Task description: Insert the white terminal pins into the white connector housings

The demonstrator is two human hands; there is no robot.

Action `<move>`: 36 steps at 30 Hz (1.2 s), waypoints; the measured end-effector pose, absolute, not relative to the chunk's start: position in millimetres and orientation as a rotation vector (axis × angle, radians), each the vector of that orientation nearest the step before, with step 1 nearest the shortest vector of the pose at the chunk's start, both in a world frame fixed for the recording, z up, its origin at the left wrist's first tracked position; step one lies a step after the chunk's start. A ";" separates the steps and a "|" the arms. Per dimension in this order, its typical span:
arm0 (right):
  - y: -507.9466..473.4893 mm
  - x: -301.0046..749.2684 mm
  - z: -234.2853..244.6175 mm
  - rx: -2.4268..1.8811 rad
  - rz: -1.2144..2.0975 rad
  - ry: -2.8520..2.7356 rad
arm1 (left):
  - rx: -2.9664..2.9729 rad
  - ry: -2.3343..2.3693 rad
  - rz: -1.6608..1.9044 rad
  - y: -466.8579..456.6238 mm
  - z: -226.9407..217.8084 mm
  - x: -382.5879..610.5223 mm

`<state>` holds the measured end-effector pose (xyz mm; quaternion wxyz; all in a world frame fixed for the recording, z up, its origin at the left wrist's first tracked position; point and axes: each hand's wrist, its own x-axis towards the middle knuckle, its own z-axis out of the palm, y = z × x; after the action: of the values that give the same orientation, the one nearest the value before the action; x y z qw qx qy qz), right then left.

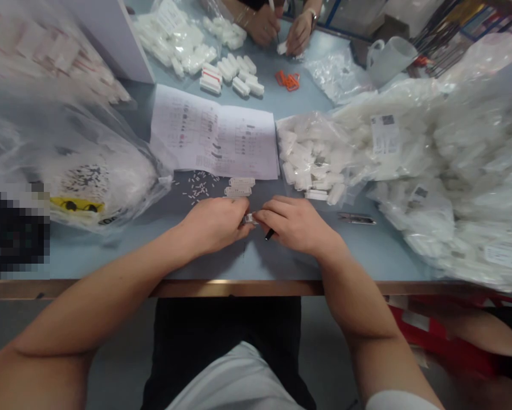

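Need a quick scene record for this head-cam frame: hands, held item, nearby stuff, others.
left hand: person's left hand, pinching a small white plastic part
right hand: person's right hand, pinching the same part
also at right hand: slim black item, under the fingers, unclear what
nearby: loose tiny white plastic pieces; white plastic strips; printed white paper sheets; metal snips
surface: pale blue table
rest: clear plastic bag of white parts; orange clips; white mug
others: co-worker's two hands, far table side
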<state>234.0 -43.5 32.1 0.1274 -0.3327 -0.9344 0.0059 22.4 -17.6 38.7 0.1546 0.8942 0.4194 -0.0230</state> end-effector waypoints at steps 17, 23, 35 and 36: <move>-47.1 231.6 35.3 -0.973 -0.017 -2.674 | 2.570 1.212 -0.077 -18.3 38.3 22.6; -48.7 229.5 37.9 -0.945 -0.024 -2.724 | 2.586 1.189 -0.136 -17.3 40.1 23.3; -50.9 221.8 34.4 -0.975 0.040 -2.820 | 2.618 1.111 -0.254 -17.5 44.5 23.5; -50.7 222.2 34.0 -0.972 0.002 -2.783 | 2.606 1.118 -0.245 -15.9 47.0 21.4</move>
<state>222.2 -50.7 34.0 0.0967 -0.3282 -0.9397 0.0006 21.4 -15.9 47.0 0.1469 0.9056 0.3886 -0.0852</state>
